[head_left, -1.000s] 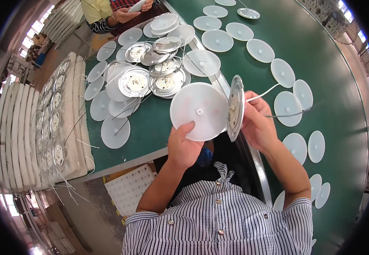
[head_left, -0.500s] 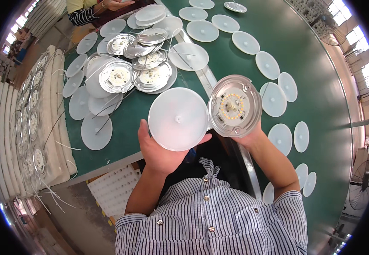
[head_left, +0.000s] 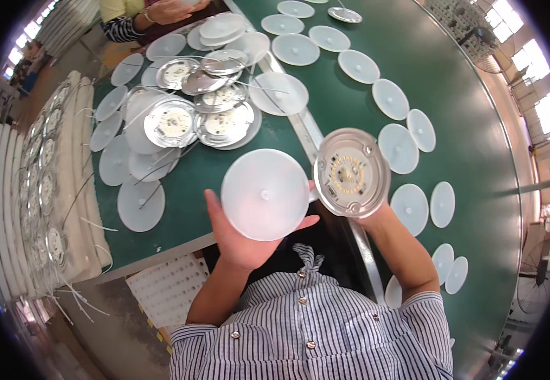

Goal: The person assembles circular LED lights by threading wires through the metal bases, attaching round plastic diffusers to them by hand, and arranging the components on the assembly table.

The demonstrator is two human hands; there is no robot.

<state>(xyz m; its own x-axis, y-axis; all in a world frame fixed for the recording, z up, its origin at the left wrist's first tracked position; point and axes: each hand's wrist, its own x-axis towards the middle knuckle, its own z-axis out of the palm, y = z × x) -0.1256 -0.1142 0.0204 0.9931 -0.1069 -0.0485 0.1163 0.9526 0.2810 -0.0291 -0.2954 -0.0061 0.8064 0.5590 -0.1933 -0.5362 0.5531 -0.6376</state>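
A: Head view only. L hand (head_left: 240, 234) cups the white diffuser disc (head_left: 265, 194) from below, thumb on rim at 9 o'clock, fingertips out at 4. Disc sits dead centre, over the near edge of the green table (head_left: 478, 114).

B: R side?

A: R hand (head_left: 367, 218) mostly hidden behind the metal lamp base (head_left: 351, 172); it's grasping the base from beneath, LED side facing me. Base is at 3 o'clock of the disc, rims almost touching.

B: Handling?

A: My read: disc is thin plastic, light, a bit flexy, slick. Hold by the rim, don't press the middle. Base looks stiffer and heavier; grip the rim, keep off the LEDs.

B: Surroundings?

A: Pile of bases (head_left: 199, 107) with wires at 11 o'clock, loose discs (head_left: 408, 149) from 12 to 4, foam trays (head_left: 40, 190) at 9. Another person's hands (head_left: 173, 9) at 12.
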